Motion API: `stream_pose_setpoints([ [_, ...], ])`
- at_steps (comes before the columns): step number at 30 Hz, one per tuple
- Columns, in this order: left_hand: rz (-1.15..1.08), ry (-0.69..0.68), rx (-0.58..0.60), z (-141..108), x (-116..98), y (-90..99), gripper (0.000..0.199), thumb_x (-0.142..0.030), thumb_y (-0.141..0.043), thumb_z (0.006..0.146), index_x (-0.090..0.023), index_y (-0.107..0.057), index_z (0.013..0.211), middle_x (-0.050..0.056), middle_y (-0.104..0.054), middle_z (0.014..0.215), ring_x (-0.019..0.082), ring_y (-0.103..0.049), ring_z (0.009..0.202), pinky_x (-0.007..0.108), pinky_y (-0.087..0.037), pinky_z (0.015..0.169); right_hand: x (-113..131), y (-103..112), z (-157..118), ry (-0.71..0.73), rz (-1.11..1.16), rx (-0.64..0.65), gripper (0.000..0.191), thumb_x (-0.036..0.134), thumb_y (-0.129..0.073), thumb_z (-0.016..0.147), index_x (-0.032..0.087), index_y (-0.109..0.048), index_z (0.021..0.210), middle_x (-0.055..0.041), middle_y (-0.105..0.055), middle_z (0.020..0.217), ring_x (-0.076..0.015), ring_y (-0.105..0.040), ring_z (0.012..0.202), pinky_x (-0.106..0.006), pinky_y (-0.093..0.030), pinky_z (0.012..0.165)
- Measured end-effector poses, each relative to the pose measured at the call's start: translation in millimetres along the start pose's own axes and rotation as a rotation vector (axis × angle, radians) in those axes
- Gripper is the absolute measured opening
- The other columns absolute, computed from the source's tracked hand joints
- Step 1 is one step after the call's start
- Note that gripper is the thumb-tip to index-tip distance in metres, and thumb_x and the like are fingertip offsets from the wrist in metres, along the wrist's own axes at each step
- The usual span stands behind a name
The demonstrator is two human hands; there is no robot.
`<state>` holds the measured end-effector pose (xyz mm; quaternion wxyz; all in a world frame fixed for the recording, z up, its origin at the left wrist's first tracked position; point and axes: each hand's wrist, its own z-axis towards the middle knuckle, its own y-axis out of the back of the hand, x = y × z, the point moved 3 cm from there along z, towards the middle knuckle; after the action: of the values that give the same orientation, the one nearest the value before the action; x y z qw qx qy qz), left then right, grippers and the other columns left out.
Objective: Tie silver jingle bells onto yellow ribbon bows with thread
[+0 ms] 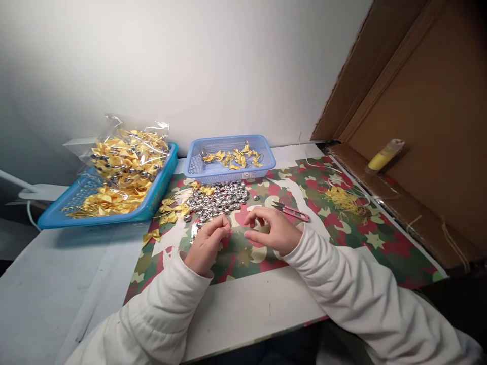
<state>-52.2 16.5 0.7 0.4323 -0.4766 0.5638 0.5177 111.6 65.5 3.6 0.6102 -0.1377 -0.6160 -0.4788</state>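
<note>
My left hand (208, 242) is closed in a pinch over the camouflage-patterned mat. Whatever lies between its fingertips, if anything, is too small to make out. Facing it, a short gap away, my right hand (274, 231) has its thumb and fingers apart with nothing visible between them. Just beyond the hands spreads a pile of shiny silver bells (224, 198). Loose yellow ribbon bows (167, 210) lie to the left of the pile. Pink-handled thread snips (294, 210) rest behind my right hand, their blades pointing away to the left.
A blue basket (49, 219) at left holds yellow bows and a filled clear bag (129, 157). Another blue basket (228, 178) stands by the wall with several bows. Yellow thread scraps (345, 201) lie on the mat's right. A cardboard panel (422, 101) borders the right side.
</note>
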Motion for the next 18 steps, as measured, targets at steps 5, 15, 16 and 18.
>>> stream_pose_setpoints([
  [5, 0.002, -0.019, 0.041, 0, 3, -3.3, 0.022, -0.037, -0.050, 0.076, -0.021, -0.042, 0.062, -0.005, -0.034, 0.057, 0.011, -0.029, 0.052, 0.024, -0.025, 0.048, 2, -13, 4, -0.071, 0.171, 0.052, 0.011, 0.025, -0.062, 0.080, 0.016, -0.068, 0.078, -0.0003, -0.059, 0.074, -0.0127, -0.051, 0.069, -0.025, -0.040, 0.061],
  [15, 0.028, -0.041, 0.111, -2, 2, -8.1, 0.023, -0.035, -0.050, 0.080, -0.020, -0.046, 0.063, -0.003, -0.047, 0.060, 0.011, -0.034, 0.054, 0.025, -0.027, 0.051, -5, -20, 8, -0.264, 0.448, 0.173, 0.024, 0.012, -0.051, 0.071, 0.016, -0.066, 0.052, 0.0010, -0.055, 0.063, -0.0091, -0.044, 0.055, -0.025, -0.038, 0.057],
  [16, 0.027, -0.037, 0.096, -2, 2, -7.4, 0.023, -0.035, -0.050, 0.079, -0.020, -0.045, 0.062, -0.004, -0.045, 0.059, 0.011, -0.032, 0.053, 0.025, -0.026, 0.049, -6, -19, 7, -0.279, 0.455, 0.172, 0.025, 0.012, -0.050, 0.071, 0.016, -0.066, 0.052, 0.0010, -0.055, 0.062, -0.0088, -0.043, 0.054, -0.025, -0.037, 0.057],
  [18, 0.025, -0.033, 0.072, -1, 3, -6.2, 0.024, -0.035, -0.051, 0.078, -0.020, -0.044, 0.061, -0.005, -0.040, 0.057, 0.010, -0.028, 0.050, 0.024, -0.023, 0.047, -7, -20, 6, -0.316, 0.474, 0.172, 0.026, 0.012, -0.049, 0.071, 0.016, -0.067, 0.051, 0.0009, -0.054, 0.060, -0.0083, -0.042, 0.052, -0.024, -0.035, 0.054],
])
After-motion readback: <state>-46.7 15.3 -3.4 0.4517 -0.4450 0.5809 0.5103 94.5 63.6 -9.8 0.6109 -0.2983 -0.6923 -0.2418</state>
